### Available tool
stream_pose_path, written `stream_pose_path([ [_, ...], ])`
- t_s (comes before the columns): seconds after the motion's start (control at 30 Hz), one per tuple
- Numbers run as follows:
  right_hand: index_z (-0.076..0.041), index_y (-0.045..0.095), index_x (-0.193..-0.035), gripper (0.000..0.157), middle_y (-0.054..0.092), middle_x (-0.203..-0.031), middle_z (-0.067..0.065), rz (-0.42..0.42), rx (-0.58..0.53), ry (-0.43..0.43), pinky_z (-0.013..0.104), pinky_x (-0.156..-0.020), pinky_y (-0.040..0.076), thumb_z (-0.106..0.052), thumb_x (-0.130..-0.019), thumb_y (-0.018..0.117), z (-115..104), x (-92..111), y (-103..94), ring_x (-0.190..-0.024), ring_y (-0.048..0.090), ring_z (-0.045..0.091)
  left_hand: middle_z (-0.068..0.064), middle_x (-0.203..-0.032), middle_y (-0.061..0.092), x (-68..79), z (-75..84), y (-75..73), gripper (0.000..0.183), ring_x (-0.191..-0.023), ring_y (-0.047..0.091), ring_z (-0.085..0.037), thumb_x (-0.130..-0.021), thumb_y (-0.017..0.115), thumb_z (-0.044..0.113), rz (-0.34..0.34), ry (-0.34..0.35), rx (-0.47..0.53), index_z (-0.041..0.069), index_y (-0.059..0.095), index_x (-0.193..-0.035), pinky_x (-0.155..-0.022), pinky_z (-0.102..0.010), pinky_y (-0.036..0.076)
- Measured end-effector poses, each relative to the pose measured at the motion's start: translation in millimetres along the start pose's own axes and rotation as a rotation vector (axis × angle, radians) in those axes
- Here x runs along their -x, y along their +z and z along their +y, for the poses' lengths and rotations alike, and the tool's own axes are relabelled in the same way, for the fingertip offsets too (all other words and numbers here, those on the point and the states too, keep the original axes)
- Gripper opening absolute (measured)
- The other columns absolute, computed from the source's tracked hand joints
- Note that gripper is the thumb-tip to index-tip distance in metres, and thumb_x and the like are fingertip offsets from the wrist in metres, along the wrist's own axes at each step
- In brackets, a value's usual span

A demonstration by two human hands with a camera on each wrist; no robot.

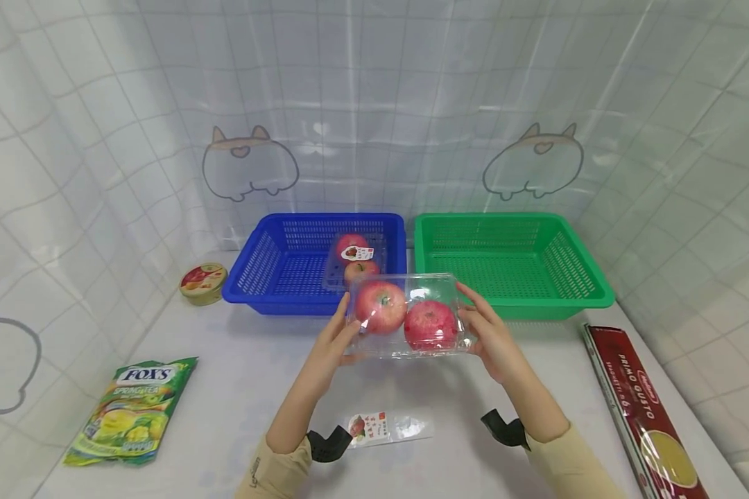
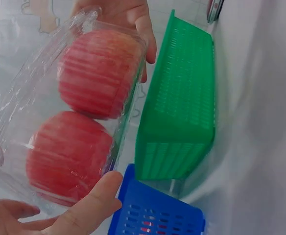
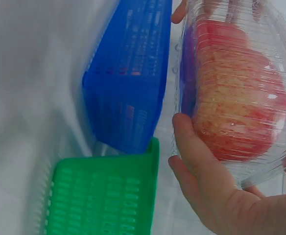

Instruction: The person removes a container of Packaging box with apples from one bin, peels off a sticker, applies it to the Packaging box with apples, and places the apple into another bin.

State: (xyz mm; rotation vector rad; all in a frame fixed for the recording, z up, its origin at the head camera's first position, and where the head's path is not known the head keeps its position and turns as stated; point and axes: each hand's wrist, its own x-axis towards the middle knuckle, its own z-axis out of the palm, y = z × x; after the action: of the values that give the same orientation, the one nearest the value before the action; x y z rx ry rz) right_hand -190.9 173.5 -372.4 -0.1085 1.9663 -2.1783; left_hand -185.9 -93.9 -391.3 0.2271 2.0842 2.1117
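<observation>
A clear plastic clamshell box [image 1: 406,346] with two red apples inside, a left apple [image 1: 381,307] and a right apple [image 1: 431,324], is held up off the table in front of the baskets. My left hand [image 1: 332,346] grips its left end, thumb on the near face. The right hand [image 1: 489,339] grips the other end. In both wrist views the lid looks closed over the fruit. Below it on the table lies a flat strip with an apple-printed label [image 1: 369,427]. Behind, the blue basket [image 1: 268,277] contains another clear box [image 1: 333,274] of two apples, partly hidden.
A green basket [image 1: 512,301] stands right of the blue one. At the left are a round tin [image 1: 203,283] and a green-yellow candy bag [image 1: 134,412]. A red spaghetti box [image 1: 643,416] lies along the right side. Tile-patterned sheeting [image 1: 374,104] surrounds the table.
</observation>
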Motion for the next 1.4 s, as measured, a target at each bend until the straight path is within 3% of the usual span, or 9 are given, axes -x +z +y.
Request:
stream_pose_path([
  [0.2,-0.018,0.023,-0.146,0.055,0.023,-0.14,0.02,0.018,-0.025,0.012,0.034,-0.077,0.05,-0.018,-0.095,0.043,8,13,3.7,-0.11,0.044,0.023,-0.017,-0.153,0.006,15.3,-8.3,-1.1,0.067,-0.124,0.038,-0.046,-0.096,0.046,0.025,-0.036,-0.016,0.015,0.018,0.006,-0.15,-0.083,-0.049,0.049],
  [0.5,-0.016,0.026,-0.143,0.055,0.029,-0.134,0.022,0.011,-0.053,0.022,0.037,-0.074,0.052,-0.012,-0.092,0.046,17,26,6.4,-0.105,0.048,0.025,-0.018,-0.153,0.003,33.8,-10.7,1.4,0.068,-0.128,0.032,-0.045,-0.095,0.047,0.024,-0.025,-0.061,-0.019,0.014,0.007,-0.15,-0.092,-0.053,0.042],
  [0.7,-0.016,0.031,-0.141,0.055,0.027,-0.137,0.021,0.024,-0.006,0.034,0.036,-0.071,0.052,-0.011,-0.089,0.051,27,34,10.0,-0.104,0.049,0.028,-0.024,-0.149,0.017,48.2,-16.8,1.8,0.066,-0.132,0.026,-0.041,-0.094,0.048,0.016,-0.013,-0.096,-0.034,0.01,0.011,-0.149,-0.098,-0.06,0.032],
  [0.87,-0.017,0.032,-0.139,0.055,0.026,-0.138,0.019,0.029,0.015,0.045,0.034,-0.07,0.051,-0.011,-0.088,0.053,33,38,13.9,-0.102,0.05,0.026,-0.026,-0.147,0.021,56.2,-20.9,1.3,0.067,-0.132,0.027,-0.041,-0.094,0.049,0.015,0.0,-0.116,-0.041,0.007,0.011,-0.148,-0.097,-0.059,0.033],
  [1.17,-0.017,0.031,-0.139,0.055,0.028,-0.136,0.022,0.052,-0.032,0.063,0.038,-0.076,0.049,-0.009,-0.088,0.05,47,27,17.5,-0.106,0.047,0.03,-0.026,-0.147,0.02,46.0,-32.4,-1.7,0.066,-0.132,0.027,-0.041,-0.094,0.048,0.013,0.012,-0.106,-0.062,0.004,0.011,-0.148,-0.098,-0.056,0.033],
  [1.4,-0.014,0.024,-0.143,0.057,0.03,-0.13,0.022,0.119,-0.068,0.103,0.026,-0.076,0.044,-0.007,-0.091,0.047,60,12,19.3,-0.091,0.048,0.015,-0.026,-0.147,0.019,25.3,-50.2,-0.7,0.065,-0.13,0.029,-0.041,-0.094,0.047,0.011,0.0,-0.085,-0.094,0.001,0.011,-0.147,-0.098,-0.053,0.035],
])
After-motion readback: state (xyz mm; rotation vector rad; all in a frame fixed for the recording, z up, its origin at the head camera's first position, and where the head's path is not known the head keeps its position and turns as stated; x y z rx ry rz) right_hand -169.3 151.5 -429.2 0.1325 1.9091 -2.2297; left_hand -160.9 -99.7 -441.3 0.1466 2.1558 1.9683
